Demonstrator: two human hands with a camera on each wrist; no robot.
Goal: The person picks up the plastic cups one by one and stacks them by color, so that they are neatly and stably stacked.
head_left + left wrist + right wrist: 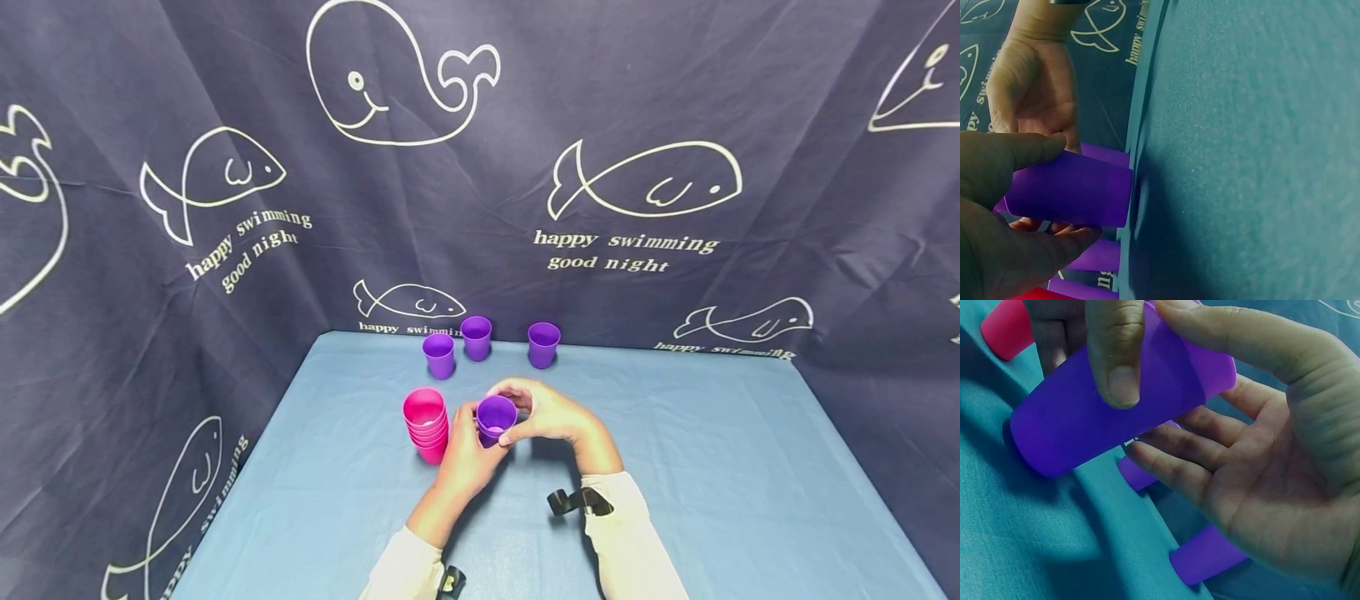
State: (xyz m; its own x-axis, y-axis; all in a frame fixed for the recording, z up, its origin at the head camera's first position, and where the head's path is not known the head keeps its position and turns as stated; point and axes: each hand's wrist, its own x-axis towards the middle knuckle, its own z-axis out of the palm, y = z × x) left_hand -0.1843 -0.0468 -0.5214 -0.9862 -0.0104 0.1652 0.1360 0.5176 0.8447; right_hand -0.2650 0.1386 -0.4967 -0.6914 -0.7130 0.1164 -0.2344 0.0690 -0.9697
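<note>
Purple cups (497, 416), nested together, look smooth and tapered.

The nested cups (497, 417) held in from the far edge of the surface are solid purple, unpatterned; the right wrist view shows the rim part a brighter violet than the body. Along the far edge, left of its middle, three more cups (543, 346) are the same plain purple. The stack of cups (426, 423) towards the left edge is hot pink throughout. The surface (675, 442) itself is plain light blue, teal in the wrist views. Beyond its edges, the cloth (480, 217) is dark navy, patterned with cream outlined whales, fish and lettering (626, 242). The sleeves (633, 533) are off-white, their straps (596, 500) black.
</note>
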